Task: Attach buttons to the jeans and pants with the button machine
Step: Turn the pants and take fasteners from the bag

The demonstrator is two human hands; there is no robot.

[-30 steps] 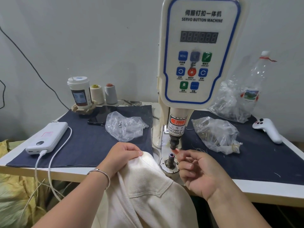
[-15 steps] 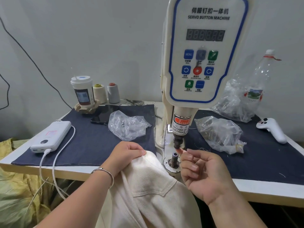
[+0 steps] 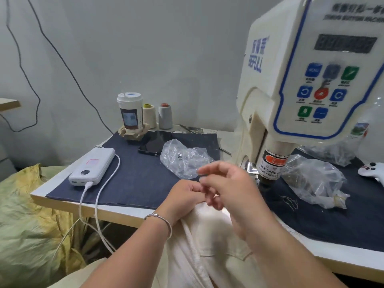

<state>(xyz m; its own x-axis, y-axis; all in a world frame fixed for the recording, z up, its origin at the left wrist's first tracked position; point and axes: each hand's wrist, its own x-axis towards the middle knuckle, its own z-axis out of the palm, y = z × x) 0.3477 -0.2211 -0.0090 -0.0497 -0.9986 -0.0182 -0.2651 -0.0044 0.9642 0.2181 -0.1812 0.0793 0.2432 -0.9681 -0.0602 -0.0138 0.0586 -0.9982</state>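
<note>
The cream button machine stands at the right, its punch head with an orange warning label over the table. Cream pants lie bunched at the table's front edge, and my left hand grips their top edge. My right hand is blurred and crosses above the left hand, hiding the lower die. Its fingers are loosely curled, tips toward a clear plastic bag with a few small metal pieces. I see nothing between its fingers.
A dark denim mat covers the table. On it lie a white power bank with cable, a black phone, a cup, two thread spools, another plastic bag and a white controller. A yellow-green sack sits below left.
My right hand left the punch head and swung left over my left hand toward the left bag. The view turned left and closer. My left hand stayed on the pants.
</note>
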